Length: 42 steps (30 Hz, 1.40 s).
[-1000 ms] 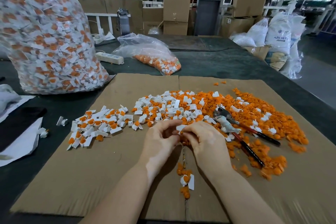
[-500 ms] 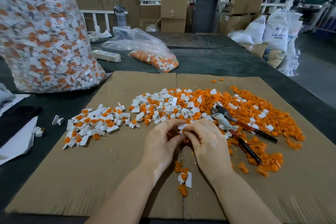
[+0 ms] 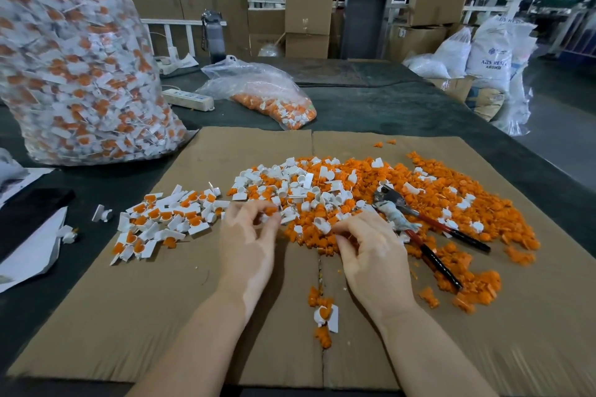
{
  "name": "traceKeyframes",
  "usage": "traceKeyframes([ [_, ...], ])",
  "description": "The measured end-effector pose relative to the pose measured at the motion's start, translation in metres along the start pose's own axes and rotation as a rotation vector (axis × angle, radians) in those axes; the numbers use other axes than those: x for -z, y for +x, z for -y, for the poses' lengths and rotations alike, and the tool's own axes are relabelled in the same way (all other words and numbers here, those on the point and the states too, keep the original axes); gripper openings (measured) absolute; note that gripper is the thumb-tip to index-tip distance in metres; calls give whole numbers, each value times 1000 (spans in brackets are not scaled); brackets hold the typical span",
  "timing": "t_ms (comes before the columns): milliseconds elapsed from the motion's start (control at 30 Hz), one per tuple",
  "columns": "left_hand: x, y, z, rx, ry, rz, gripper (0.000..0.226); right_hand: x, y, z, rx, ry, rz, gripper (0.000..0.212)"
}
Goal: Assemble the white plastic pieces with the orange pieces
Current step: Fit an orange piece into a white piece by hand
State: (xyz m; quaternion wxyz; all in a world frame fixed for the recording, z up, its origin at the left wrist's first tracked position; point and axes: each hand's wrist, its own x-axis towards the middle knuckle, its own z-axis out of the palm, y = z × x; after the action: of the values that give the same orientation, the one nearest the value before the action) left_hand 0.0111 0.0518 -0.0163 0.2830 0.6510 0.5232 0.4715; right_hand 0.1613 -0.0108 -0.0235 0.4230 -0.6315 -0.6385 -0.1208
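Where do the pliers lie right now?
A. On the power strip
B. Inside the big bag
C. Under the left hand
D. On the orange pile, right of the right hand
D: the pliers lie on the orange pile, just right of the right hand.

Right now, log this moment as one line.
left hand: pinches small orange-and-white plastic piece | right hand: reaching into mixed pile, contents unclear

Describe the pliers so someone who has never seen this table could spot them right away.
Start at the brown cardboard sheet and find the big orange pile on its right side. The pliers lie across it, just right of the right hand: the only metal tool, with two long red-and-black handles.
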Motion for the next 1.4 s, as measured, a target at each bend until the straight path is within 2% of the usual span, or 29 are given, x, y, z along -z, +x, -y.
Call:
traceKeyframes([
  [233, 33, 23, 25, 75, 469, -115, 19, -2, -3, 4, 49, -149, 103, 14],
  [367, 38, 25, 28, 97, 534, -139, 21, -2, -3, 5, 63, -200, 119, 11],
  [500, 38, 25, 27, 125, 570, -114, 35, -4, -4, 6, 71, -215, 133, 6],
  [633, 34, 27, 22, 53, 591, -134, 28, -4, -4, 6, 62, -231, 150, 7],
  [900, 19, 46, 16, -47, 855, 88, 26, -3, -3, 8, 71, -273, 161, 16],
  [1033, 18, 51, 12, -36, 805, 65, 12, -3, -3, 8, 79, -231, 133, 13],
  [1133, 18, 49, 8, -85, 639, 22, 15, -3, -3, 8, 67, -160, 90, 10],
  [1233, 14, 41, -1, -103, 271, 110, 30, -4, -3, 7, 66, -87, 46, 6],
  [1333, 5, 28, -12, -105, 94, 219, 22, -2, -2, 6, 41, -11, 20, 15],
  [1400, -2, 18, -17, -90, 3, 267, 15, 0, -2, 5, 8, 47, 0, 12],
])
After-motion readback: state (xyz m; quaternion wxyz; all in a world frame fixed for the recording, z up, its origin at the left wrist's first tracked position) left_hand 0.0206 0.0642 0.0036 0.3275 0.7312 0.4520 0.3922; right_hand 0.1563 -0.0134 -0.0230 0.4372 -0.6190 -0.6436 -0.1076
